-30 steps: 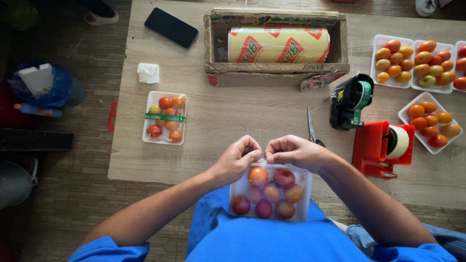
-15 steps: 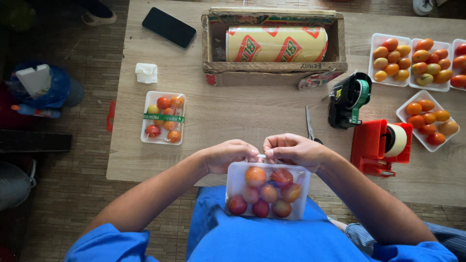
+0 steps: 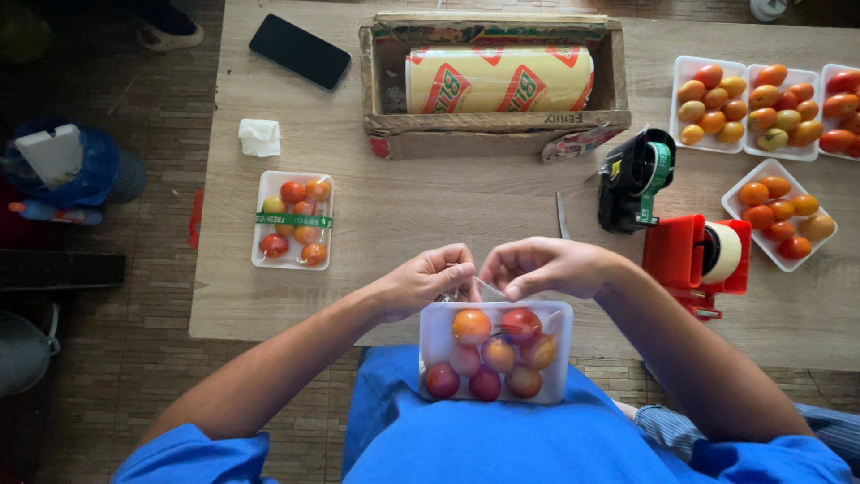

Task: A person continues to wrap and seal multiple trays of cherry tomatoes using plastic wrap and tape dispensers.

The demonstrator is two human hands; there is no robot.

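Observation:
A white tray [image 3: 434, 341] of red and orange tomatoes rests against my blue shirt at the table's near edge. Both hands meet at its far rim. My left hand [image 3: 428, 280] and my right hand [image 3: 543, 266] pinch clear cling film [image 3: 484, 290] stretched over the tray, fingertips almost touching each other. The film is thin and hard to see beyond the bunched bit between my fingers.
A wrapped tomato tray [image 3: 294, 220] with a green band lies at the left. A cardboard box [image 3: 493, 125] holds a cling film roll [image 3: 498, 79]. A black tape dispenser [image 3: 634, 179], a red dispenser [image 3: 697, 258], several open tomato trays [image 3: 778, 211], a phone [image 3: 299, 51] and a small blade [image 3: 562, 215] are also there.
My hands and the tray have stayed nearly in place at the table edge; the fingers have drawn slightly closer together on the film.

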